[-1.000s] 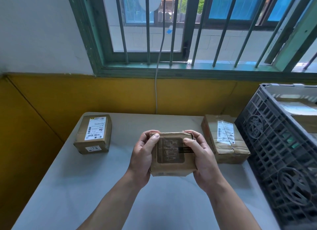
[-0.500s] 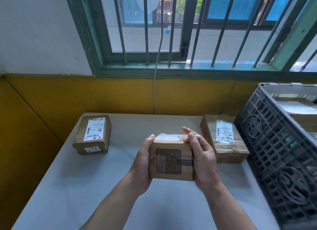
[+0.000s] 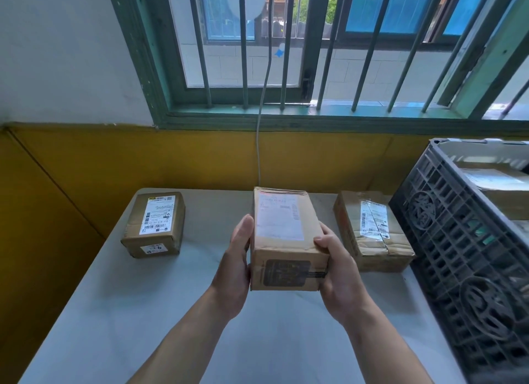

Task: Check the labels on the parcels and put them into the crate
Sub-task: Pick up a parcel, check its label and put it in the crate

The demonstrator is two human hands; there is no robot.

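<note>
Label check under way: a person's left hand (image 3: 234, 272) and right hand (image 3: 339, 275) grasp a brown parcel (image 3: 282, 235) by its sides above the bench (image 3: 257, 340), its white label (image 3: 279, 219) facing up. A far-left parcel (image 3: 156, 225) sits at 10 o'clock and a taped parcel (image 3: 372, 232) at 2 o'clock. The likely next move is a carry toward 3 o'clock, lifting over the wall of the dark crate (image 3: 458, 255), which already holds parcels.

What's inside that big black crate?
Brown parcels show above the rim of the crate, the top one with a white label. How many lie deeper I cannot tell; the wall covers them.
</note>
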